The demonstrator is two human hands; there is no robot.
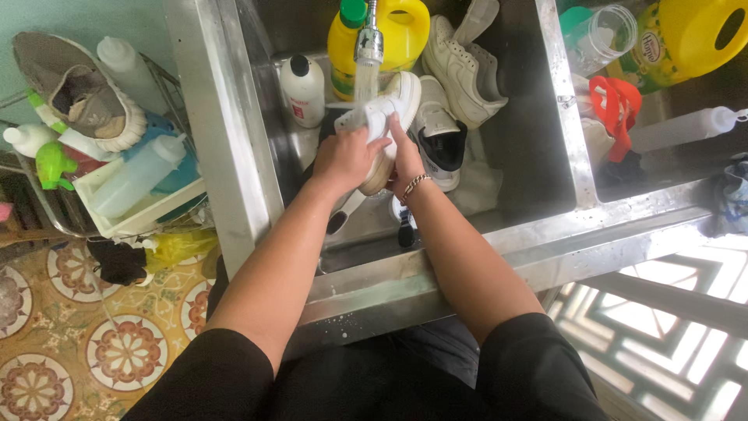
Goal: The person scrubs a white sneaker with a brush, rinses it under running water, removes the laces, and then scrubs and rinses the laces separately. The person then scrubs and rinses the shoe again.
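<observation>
**Wet white sneaker held under the tap, both hands on it**

I see the white sneaker (387, 117) in the steel sink (545, 117), right under the tap (369, 39), with water running onto its upper. I judge it light but awkward: the rubber sole is stiff and gives a firm edge to hold, while the upper is soft and will give under the fingers. Soaked, it is likely slippery, so the sole rim and heel look like the safest places to hold it.

My left hand (347, 160) is closed over the side of the sneaker, fingers curled around it, knuckles up. My right hand (405, 160), a bracelet at the wrist, clasps the other side, thumb up along the sole. Both forearms reach forward over the sink's front rim, elbows bent, wrists close together.

Behind the sneaker lie more white shoes (460, 70), with a white bottle (302, 90) and a yellow jug (382, 31) at the back. A grey shoe (78, 86) sits on a rack to the left.
</observation>
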